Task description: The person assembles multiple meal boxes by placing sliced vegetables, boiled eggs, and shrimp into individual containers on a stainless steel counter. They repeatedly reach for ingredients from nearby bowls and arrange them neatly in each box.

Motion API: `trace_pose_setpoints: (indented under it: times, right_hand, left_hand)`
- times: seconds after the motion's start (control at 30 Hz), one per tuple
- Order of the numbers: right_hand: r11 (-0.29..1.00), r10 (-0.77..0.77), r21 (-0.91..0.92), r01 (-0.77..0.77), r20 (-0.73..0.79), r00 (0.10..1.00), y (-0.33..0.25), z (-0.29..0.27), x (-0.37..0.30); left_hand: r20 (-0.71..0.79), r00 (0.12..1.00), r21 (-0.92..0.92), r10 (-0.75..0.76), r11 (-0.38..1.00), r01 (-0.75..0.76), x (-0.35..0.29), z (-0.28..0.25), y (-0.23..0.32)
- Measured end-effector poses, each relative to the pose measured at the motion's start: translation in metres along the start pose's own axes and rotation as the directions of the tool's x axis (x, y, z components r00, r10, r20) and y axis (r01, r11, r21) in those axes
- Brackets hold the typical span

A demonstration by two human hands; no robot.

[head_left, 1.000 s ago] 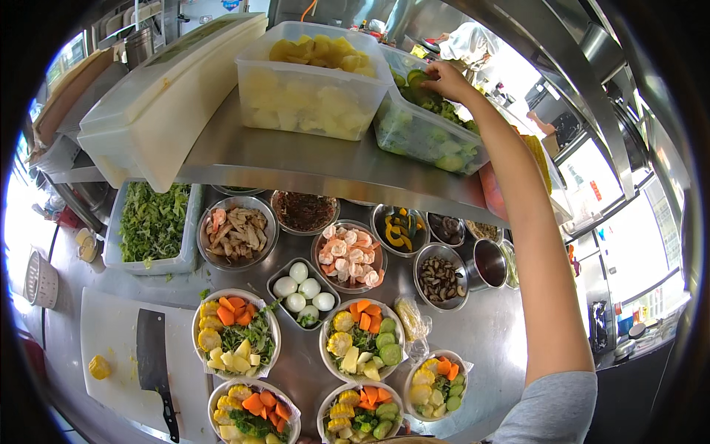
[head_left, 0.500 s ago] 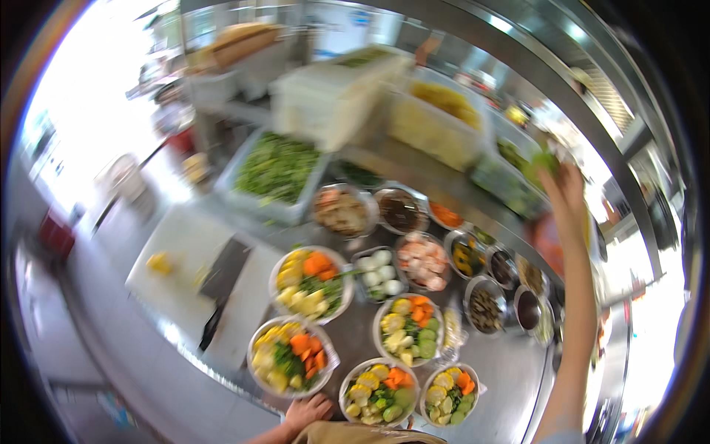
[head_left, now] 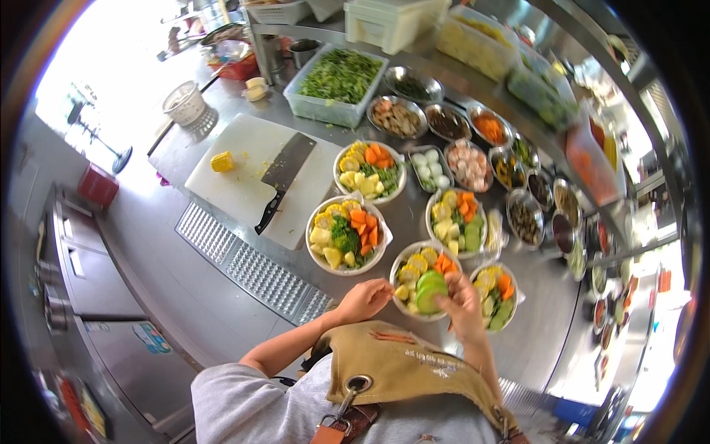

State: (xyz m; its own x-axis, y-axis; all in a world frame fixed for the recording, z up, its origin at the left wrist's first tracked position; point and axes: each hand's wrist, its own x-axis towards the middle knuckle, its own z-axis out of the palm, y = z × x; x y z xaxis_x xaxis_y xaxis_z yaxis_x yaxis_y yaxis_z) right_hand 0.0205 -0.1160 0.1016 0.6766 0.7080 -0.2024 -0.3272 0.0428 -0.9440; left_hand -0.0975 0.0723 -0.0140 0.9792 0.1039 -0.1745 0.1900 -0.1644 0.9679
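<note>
My right hand (head_left: 464,305) pinches a few round, bright green vegetable slices (head_left: 430,291) over the near middle white bowl (head_left: 397,268). Corn rounds, carrot pieces and pale yellow chunks show in this bowl; the slices and my fingers hide its right part. My left hand (head_left: 367,300) is at the bowl's left rim with its fingers curled together. Whether anything is between them, or whether they touch the rim, I cannot tell. Around it stand similar filled bowls: one at left (head_left: 310,250), one behind (head_left: 404,177), one at right (head_left: 515,297) and one farther right (head_left: 429,222).
A cleaver (head_left: 288,163) and a corn piece (head_left: 222,161) lie on the white cutting board (head_left: 248,137). Behind stand a tub of chopped greens (head_left: 336,78) and several metal bowls of ingredients (head_left: 473,166). A raised shelf (head_left: 473,81) carries plastic tubs, among them one with green pieces (head_left: 543,92).
My right hand has come back from the tubs at far right to the near middle bowl, bringing green slices. My left hand has risen beside that bowl. The view has shifted downward.
</note>
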Motion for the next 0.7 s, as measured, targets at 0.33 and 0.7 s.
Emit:
trace_pose_setpoints:
  times: [0.33,0.7]
  right_hand:
    - [0.911,-0.238,-0.357,0.204,-0.054,0.970,0.022,0.017,-0.002]
    - [0.949,-0.312,-0.138,0.283,-0.287,0.906,0.012,-0.004,-0.019]
  left_hand:
    - [0.185,0.968,-0.664,0.167,0.748,-0.002,-0.001,-0.010,0.072]
    - [-0.244,0.969,-0.298,0.030,0.949,-0.104,0.110,-0.084,0.049]
